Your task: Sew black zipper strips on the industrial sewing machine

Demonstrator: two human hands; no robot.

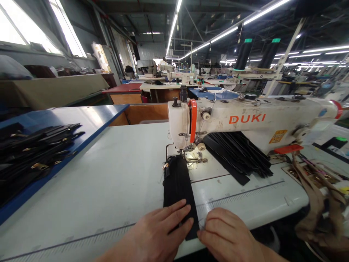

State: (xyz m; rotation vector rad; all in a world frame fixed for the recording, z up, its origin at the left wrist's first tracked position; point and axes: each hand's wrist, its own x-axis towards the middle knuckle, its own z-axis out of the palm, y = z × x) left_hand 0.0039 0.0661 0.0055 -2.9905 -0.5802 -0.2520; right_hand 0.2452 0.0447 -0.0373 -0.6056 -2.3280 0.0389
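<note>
A black fabric piece [177, 182] with a gold zipper pull [165, 166] at its far left edge runs from under the sewing machine's needle area toward me. My left hand [166, 231] lies on its near end, fingers stretched out flat. Beside the near right edge of the piece, my right hand [223, 231] is closed in a pinch. A small pale, shiny bit shows at its fingertips, too unclear to name. The white sewing machine [212, 116] stands just beyond, its presser foot [182, 153] over the far end of the fabric.
Black strips [237, 153] are fanned in a pile under the machine arm. Several black zippered pieces [40, 149] lie on a blue-edged table [92, 116] at left. Brown fabric straps [311, 196] hang at right by a tray of small items. Other sewing stations stand behind.
</note>
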